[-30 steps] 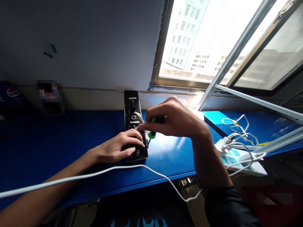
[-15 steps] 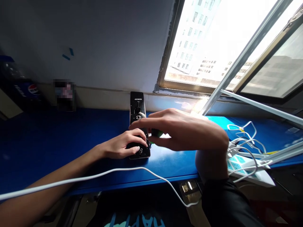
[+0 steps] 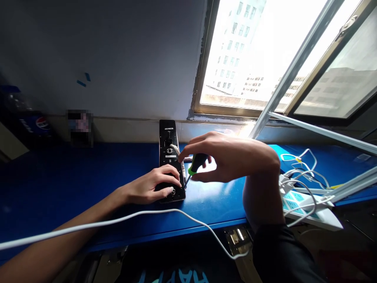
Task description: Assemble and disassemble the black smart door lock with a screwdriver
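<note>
A long black panel [image 3: 169, 146] with small parts and a white lead on its face lies flat on the blue table [image 3: 88, 184], pointing at the wall. My left hand [image 3: 150, 184] rests on its near end, fingers curled over it and pressing it down. My right hand [image 3: 229, 155] is closed round a screwdriver [image 3: 194, 165] with a black and green handle. Its thin shaft slants down to the panel's right edge, close to my left fingertips.
A white cable [image 3: 123, 218] runs along the table's front edge and off it. A white power strip [image 3: 306, 204] with several plugged white leads lies at the right. An open window frame [image 3: 297, 63] leans over the table's right side. A dark box [image 3: 32, 122] stands far left.
My right hand turned the screwdriver: half a second ago the handle lay hidden under my palm, now it shows tilted with the tip at the panel's edge. My left hand stayed put.
</note>
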{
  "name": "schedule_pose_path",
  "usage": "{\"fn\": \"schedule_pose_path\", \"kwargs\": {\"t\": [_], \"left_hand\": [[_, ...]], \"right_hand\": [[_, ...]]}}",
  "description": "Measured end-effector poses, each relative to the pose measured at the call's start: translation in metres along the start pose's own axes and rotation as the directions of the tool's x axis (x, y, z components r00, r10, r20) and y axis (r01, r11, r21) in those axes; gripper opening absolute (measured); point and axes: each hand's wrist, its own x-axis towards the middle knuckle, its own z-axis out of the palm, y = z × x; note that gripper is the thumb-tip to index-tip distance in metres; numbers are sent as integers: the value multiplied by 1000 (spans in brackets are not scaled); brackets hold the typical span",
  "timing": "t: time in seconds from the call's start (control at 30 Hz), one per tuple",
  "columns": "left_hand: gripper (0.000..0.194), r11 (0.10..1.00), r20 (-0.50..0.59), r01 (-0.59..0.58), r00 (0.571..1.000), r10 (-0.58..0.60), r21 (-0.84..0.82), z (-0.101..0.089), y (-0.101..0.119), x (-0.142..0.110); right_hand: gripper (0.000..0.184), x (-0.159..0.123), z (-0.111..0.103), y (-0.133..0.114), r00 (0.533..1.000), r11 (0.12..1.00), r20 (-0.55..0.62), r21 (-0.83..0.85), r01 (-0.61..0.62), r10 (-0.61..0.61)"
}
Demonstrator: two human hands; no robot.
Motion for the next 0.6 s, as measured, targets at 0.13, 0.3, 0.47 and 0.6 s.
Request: {"fn": "schedule_pose_path", "kwargs": {"t": [0.13,0.3,0.47,0.6], "left_hand": [[31,1000,11,9,1000,-9,-8,0,1,0],[31,1000,7,10,1000,-10,5,0,1,0],[32,1000,9,21,1000,-21,8,0,0,0],[33,1000,9,17,1000,-17,8,-1,1,0]], "right_hand": [[25,3,1,0,996,996,-5,-33,-84,84],[27,2,2,0,998,998,-17,2,68,-68],[21,2,4,1,999,999,-29,-32,-30,29],[20,5,4,2,999,1000,-32,-22,21,-21]]}}
